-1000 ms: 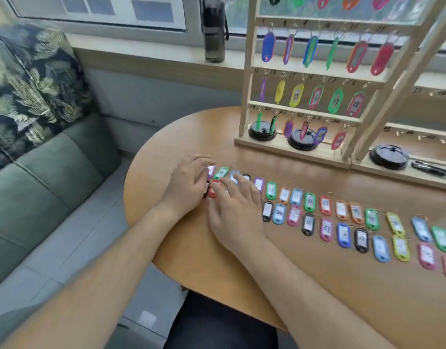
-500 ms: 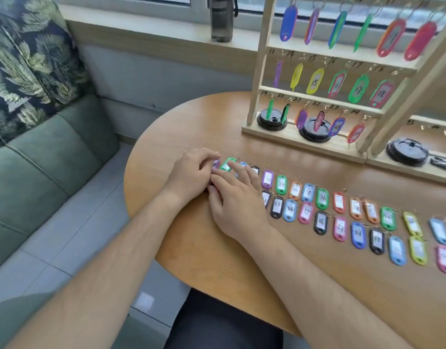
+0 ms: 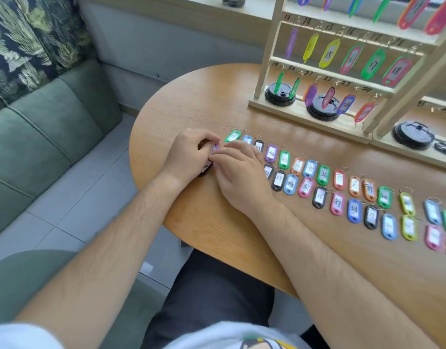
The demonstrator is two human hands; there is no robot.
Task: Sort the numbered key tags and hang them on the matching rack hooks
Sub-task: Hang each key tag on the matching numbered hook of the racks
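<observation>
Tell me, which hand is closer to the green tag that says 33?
Right. The right hand lies just left of the green tag; the left hand sits beyond it, further left.

Count of tags (image 3: 323,174) loose on the table (image 3: 217,222): I get 15 in the far row and 12 in the near row. A few more are hidden under the hands and I can't count them.
Hung tags: 6 on each of three rails (image 3: 330,73), though the top rail is cut off.
Black discs (image 3: 413,136) — 3.
Wooden racks (image 3: 267,46) — 2.
Hands: left hand (image 3: 189,154) and right hand (image 3: 242,177), so 2.

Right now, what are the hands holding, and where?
Left hand curls round a few key tags; right hand fingertips touch the purple tag. Exact hold hidden.
</observation>
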